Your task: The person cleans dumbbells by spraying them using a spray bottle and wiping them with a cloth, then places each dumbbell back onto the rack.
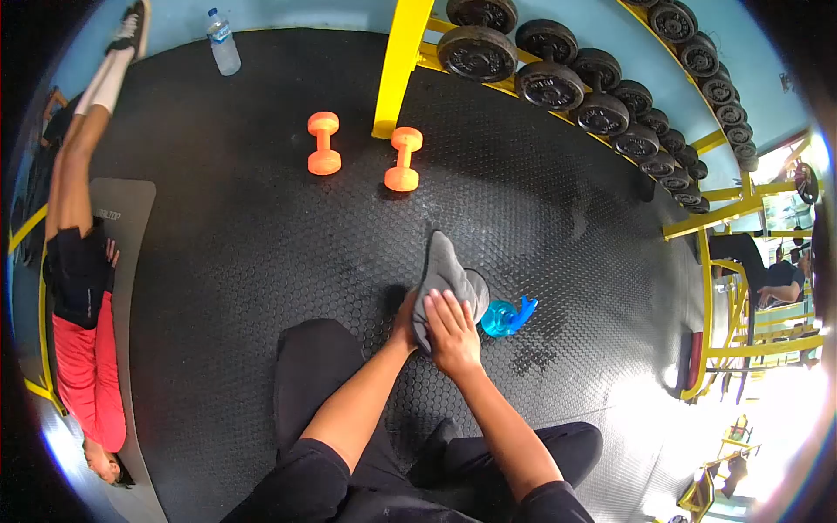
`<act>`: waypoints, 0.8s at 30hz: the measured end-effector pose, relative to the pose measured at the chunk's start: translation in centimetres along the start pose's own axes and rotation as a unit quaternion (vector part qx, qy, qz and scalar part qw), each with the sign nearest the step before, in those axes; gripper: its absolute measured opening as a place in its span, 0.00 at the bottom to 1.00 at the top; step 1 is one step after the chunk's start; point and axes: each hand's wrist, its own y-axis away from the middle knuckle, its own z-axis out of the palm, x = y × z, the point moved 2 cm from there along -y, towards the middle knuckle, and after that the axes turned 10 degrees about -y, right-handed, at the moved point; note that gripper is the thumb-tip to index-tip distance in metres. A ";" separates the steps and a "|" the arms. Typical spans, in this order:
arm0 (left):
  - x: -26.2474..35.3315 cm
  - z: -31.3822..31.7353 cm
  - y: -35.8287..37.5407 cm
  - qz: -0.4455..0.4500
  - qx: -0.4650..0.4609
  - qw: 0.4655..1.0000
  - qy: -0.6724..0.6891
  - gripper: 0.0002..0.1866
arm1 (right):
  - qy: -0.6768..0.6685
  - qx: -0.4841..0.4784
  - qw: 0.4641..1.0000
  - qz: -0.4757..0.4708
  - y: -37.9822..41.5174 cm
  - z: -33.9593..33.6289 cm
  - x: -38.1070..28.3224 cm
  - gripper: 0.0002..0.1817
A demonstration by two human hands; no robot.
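Note:
A grey cloth [443,266], folded to a point at its far end, is held between my two hands above the floor. My left hand [405,322] grips it from the left and beneath, with most of its fingers hidden behind the cloth. My right hand [452,331] lies over the near part, its fingers straight and pressed together against the fabric. A rounded grey fold [477,295] shows beyond my right fingers. Just right of it, a clear blue bottle [499,319] with a blue looped top is on the floor.
Two orange dumbbells [323,144] [404,159] stand ahead on the black rubber floor [244,227]. A yellow rack [403,65] carries black dumbbells [478,54]. A water bottle [223,44] is near the wall. At left, another person [87,349] lies on a grey mat [131,235].

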 end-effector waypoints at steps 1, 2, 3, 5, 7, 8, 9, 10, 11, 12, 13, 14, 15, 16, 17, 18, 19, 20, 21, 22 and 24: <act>0.2 -0.8 0.0 -0.111 -0.038 0.949 0.293 0.25 | -0.030 0.015 0.999 0.012 1.5 0.1 0.8 0.28; -0.3 1.3 -0.3 -0.083 0.132 0.894 0.420 0.19 | -0.088 0.057 0.994 0.007 2.9 0.3 1.6 0.27; 1.4 -2.5 1.3 -0.057 0.169 0.919 0.351 0.17 | -0.086 0.053 0.995 0.008 4.3 0.5 1.9 0.27; -0.4 1.3 -0.3 -0.056 0.161 0.941 0.293 0.21 | -0.074 0.014 0.996 0.049 6.6 0.9 2.7 0.26; 1.6 -2.7 0.9 -0.059 0.173 0.946 0.266 0.22 | -0.070 0.024 0.997 0.029 7.6 1.4 3.7 0.26; 1.7 -2.8 0.9 -0.039 0.172 0.945 0.277 0.20 | -0.096 0.076 0.992 0.034 7.0 1.1 3.7 0.26; 1.8 -2.9 1.0 -0.021 0.169 0.943 0.287 0.18 | -0.124 0.126 0.984 0.040 6.0 0.6 3.5 0.26; 2.1 -3.5 1.3 -0.026 0.165 0.948 0.272 0.19 | -0.128 0.153 0.979 0.048 5.1 -0.2 3.2 0.25; 1.8 -3.1 1.1 -0.028 0.164 0.948 0.272 0.19 | -0.145 0.197 0.967 0.076 4.3 -0.8 2.8 0.23; 1.4 -2.1 0.5 -0.035 0.160 0.955 0.247 0.19 | -0.164 0.247 0.947 0.124 3.5 -1.6 2.3 0.22; 1.6 -2.3 0.2 -0.041 0.156 0.961 0.223 0.19 | -0.181 0.297 0.922 0.171 2.7 -2.5 1.9 0.22; 1.8 -2.4 0.2 -0.059 0.147 0.965 0.207 0.20 | -0.125 0.337 0.917 0.176 1.6 -3.8 1.6 0.21; 1.8 -2.3 0.0 -0.060 0.147 0.965 0.210 0.20 | -0.037 0.355 0.917 0.177 0.7 -5.2 1.5 0.20; 1.7 -2.0 0.0 -0.056 0.140 0.963 0.225 0.20 | -0.078 0.353 0.909 0.208 0.3 -6.1 1.9 0.21; 1.7 -1.8 0.0 -0.053 0.132 0.961 0.238 0.20 | -0.119 0.350 0.898 0.239 -0.2 -7.0 2.1 0.21; 1.8 -1.8 0.0 -0.052 0.131 0.961 0.239 0.20 | -0.282 0.349 0.865 0.223 -1.6 -8.2 1.7 0.21; 1.9 -1.8 0.0 -0.058 0.147 0.952 0.263 0.20 | -0.282 0.350 0.865 0.224 -1.8 -7.9 2.3 0.21; 1.9 -1.9 0.2 -0.064 0.163 0.942 0.286 0.21 | -0.305 0.272 0.891 0.199 -1.9 -7.0 3.0 0.21; 2.0 -2.1 0.4 -0.063 0.163 0.942 0.286 0.21 | -0.326 0.192 0.910 0.172 -2.0 -6.3 3.4 0.21; 2.0 -2.3 0.5 -0.058 0.156 0.943 0.288 0.22 | -0.386 0.127 0.891 0.204 -1.7 -5.6 3.3 0.21; 1.8 -2.9 0.3 -0.030 0.140 0.933 0.329 0.24 | -0.340 0.047 0.926 0.154 -1.1 -4.4 3.1 0.19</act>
